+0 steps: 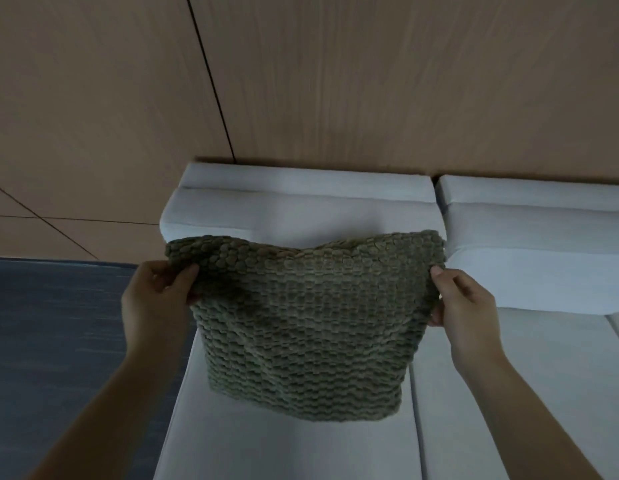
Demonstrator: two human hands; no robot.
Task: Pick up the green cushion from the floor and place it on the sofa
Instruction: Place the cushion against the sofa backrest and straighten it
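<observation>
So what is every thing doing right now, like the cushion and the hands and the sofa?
Green cushion: off the floor, held upright over the sofa seat; whether its bottom edge touches the seat is unclear.
Left hand: closed, pinching the cushion's upper left corner.
Right hand: closed, pinching the cushion's upper right corner.
Sofa: pale, against the wooden wall, only the cushion over it.

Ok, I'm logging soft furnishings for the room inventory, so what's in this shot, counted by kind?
Green cushion: 1, gripped at its upper corners by the left hand and right hand, over the seat.
White sofa back cushions: 2.
White sofa seat sections: 2 in view.
Blue-grey rug: 1.
Total: 6.
</observation>
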